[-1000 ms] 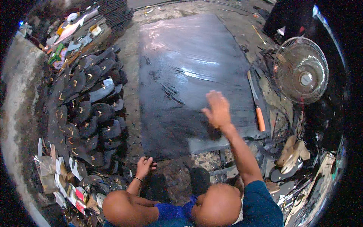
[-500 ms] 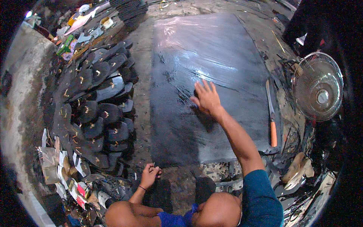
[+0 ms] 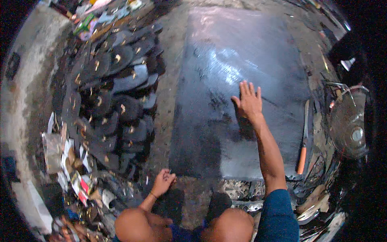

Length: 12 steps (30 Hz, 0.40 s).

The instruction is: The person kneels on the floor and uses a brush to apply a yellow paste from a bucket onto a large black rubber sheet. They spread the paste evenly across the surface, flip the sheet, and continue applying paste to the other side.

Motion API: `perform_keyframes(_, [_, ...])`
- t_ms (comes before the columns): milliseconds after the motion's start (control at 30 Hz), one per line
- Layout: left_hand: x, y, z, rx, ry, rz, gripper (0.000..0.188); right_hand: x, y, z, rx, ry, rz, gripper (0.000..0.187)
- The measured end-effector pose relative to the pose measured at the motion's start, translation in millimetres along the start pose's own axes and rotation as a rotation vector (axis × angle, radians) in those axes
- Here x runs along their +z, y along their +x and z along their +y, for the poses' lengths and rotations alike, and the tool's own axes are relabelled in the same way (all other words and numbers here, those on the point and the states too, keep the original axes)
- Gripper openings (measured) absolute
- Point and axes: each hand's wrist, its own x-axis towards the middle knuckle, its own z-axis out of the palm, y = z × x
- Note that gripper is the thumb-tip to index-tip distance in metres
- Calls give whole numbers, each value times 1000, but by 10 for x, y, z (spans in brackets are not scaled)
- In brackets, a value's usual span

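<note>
My right hand [image 3: 250, 101] is stretched out palm down over a large dark, shiny sheet [image 3: 201, 139], its fingers spread and nothing in them. Whether the palm presses on the sheet cannot be made out. Beyond the fingertips the surface shines and shows faint creases. By the sheet's near left corner, my left hand [image 3: 163, 182] is closed with curled fingers. A small thin thing may be pinched there, too small to name. A long knife [image 3: 305, 137] with an orange handle lies along the sheet's right edge.
Left of the sheet is a pile of black, sole-shaped pieces [image 3: 131, 109] with light marks. A round fan [image 3: 350, 131] stands at the right. Paper and plastic scraps [image 3: 78, 177] litter the near left, and more scraps [image 3: 318, 201] the near right.
The whole view has shifted, so things sit farther right. My right hand has turned straighter and slightly rightward over the sheet. Creases beyond it look fainter. My left hand remains closed near the corner.
</note>
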Motion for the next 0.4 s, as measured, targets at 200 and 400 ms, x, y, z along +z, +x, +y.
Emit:
perform_keyframes(200, [-213,-154,51,-37,232,-16,40,-35,-878,-695,36,88,62,76])
perform_keyframes(400, [-491,-527,186,123,632,-90,41,-134,-1620,-2099,-482,504,-93,77])
